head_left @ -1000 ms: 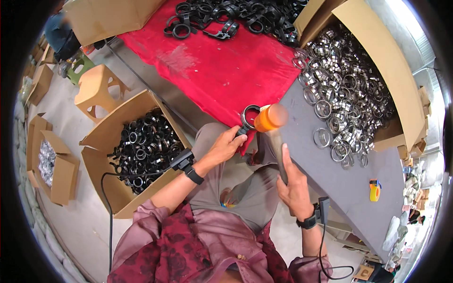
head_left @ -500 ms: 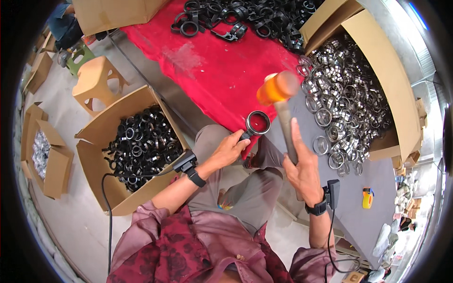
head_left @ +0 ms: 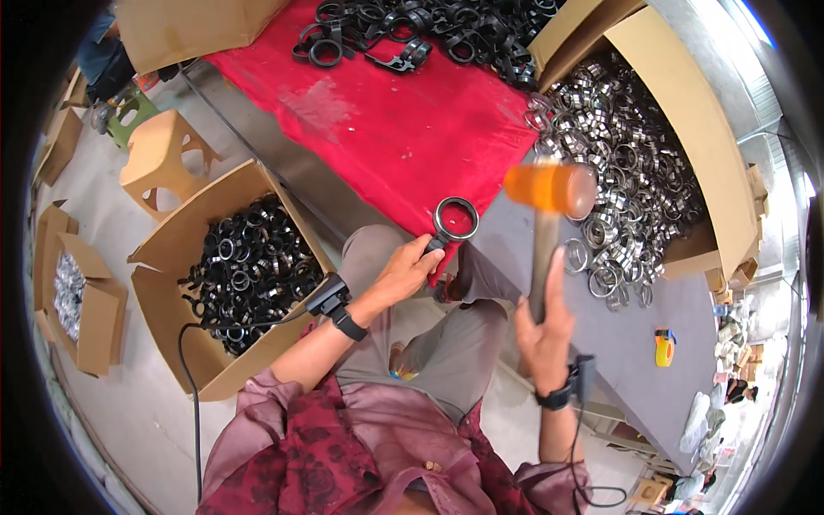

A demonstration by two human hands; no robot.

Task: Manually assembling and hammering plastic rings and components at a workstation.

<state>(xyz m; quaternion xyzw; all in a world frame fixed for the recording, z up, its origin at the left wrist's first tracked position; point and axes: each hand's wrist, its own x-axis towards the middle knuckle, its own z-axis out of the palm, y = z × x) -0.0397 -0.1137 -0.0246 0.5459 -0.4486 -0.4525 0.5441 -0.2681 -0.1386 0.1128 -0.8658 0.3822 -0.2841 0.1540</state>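
Note:
My left hand [head_left: 407,275] is closed on the short stem of a black ring-shaped part [head_left: 439,232], whose round end shows a shiny inner rim. The ring lies at the edge of the red cloth [head_left: 403,159], near the corner of the grey table. In my right hand [head_left: 547,339] is a mallet [head_left: 542,266], gripped by its handle. Its orange head [head_left: 549,189], blurred by motion, hangs above the grey tabletop to the right of the ring, apart from it. My right forefinger stretches along the handle.
Loose metal rings [head_left: 618,163] spill from a tipped carton [head_left: 687,94] at the right. Black ring parts [head_left: 412,26] heap up on the far cloth. An open carton [head_left: 167,322] of black-and-metal pieces stands at my left, by a tan stool [head_left: 159,150]. A yellow tape measure [head_left: 664,350] lies on the grey table.
The mallet has swung rightward and slightly down, its head turning more level. My left hand and the ring part have shifted slightly left in view, as has the whole scene.

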